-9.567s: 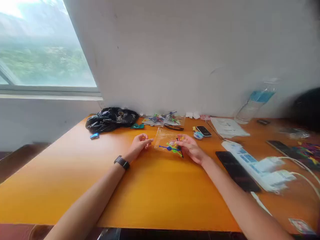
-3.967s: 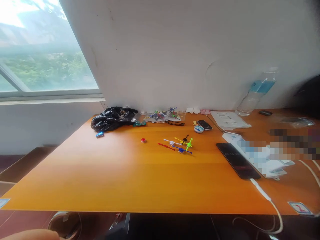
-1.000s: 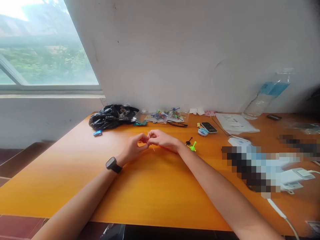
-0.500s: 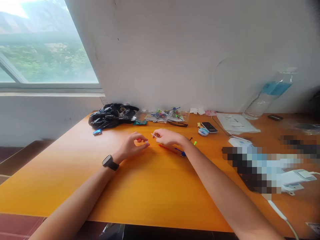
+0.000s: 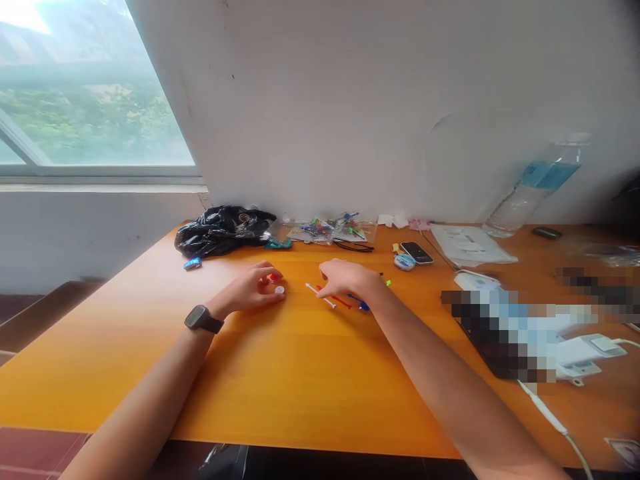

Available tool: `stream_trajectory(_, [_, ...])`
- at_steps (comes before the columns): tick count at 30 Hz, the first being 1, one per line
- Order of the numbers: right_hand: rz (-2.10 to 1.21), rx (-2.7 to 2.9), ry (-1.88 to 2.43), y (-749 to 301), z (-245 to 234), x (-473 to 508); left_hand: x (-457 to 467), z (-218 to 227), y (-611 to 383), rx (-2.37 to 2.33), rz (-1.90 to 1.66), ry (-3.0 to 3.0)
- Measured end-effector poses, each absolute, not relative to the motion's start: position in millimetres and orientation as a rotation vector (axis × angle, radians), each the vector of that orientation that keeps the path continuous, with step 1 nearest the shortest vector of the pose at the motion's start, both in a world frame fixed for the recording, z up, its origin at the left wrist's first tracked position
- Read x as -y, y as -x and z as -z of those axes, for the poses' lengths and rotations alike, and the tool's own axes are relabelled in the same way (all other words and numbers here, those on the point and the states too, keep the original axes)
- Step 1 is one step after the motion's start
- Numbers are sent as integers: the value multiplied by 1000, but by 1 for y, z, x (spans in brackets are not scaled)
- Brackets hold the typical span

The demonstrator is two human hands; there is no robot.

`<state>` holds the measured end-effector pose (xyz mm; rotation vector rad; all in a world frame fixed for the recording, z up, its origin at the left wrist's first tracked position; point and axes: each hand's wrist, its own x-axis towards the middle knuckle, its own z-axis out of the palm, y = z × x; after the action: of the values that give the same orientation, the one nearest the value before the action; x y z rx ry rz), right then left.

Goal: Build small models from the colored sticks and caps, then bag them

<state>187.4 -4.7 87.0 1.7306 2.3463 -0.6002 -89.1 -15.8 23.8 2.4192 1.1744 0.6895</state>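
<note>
My left hand (image 5: 250, 288), wearing a dark watch (image 5: 201, 319), rests at the table with thumb and fingers spread apart. A small white round piece (image 5: 280, 290) sits right at its thumb tip, and a red piece (image 5: 274, 277) shows by the index finger. My right hand (image 5: 347, 277) hovers with fingers curved and thumb apart. Below its thumb lies a white plastic arrow (image 5: 311, 288); a red arrow (image 5: 341, 302) runs beside that. A blue arrow with a blue round piece (image 5: 364, 306) lies by the wrist. A green arrow (image 5: 389, 283) is partly hidden behind the wrist.
Along the wall lie a black plastic bag (image 5: 220, 233), clear bags of colourful parts (image 5: 330, 229) and a white packet (image 5: 470, 245). A blue wrapper (image 5: 193, 264), a round case (image 5: 405, 262), a phone-like device (image 5: 417, 253), a tilted bottle (image 5: 535, 190) and a power strip with cables (image 5: 580, 357) surround the work area.
My right hand has let go of the white arrow, which now lies on the table beside the red one. My left hand has moved left, and the white round piece has shifted left too.
</note>
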Motion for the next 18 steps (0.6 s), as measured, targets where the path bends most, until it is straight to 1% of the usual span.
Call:
stream_trajectory(4, [830, -2273, -1715, -182, -73, 5, 16, -22, 83, -1078, -735, -2411])
stream_trajectory(10, [857, -2441, -1796, -169, -56, 2, 17, -21, 80, -1084, -778, -2396])
stream_trajectory(12, [847, -2510, -1820, -172, -61, -3, 16, -19, 80, -1092, -778, -2396])
stream_trajectory(15, [803, -2623, -1821, -197, -81, -15, 15, -13, 77, -1089, -791, -2393])
stream_trajectory(18, [841, -2596, -1658, -241, -103, -27, 12, -5, 72, -1050, -832, -2383])
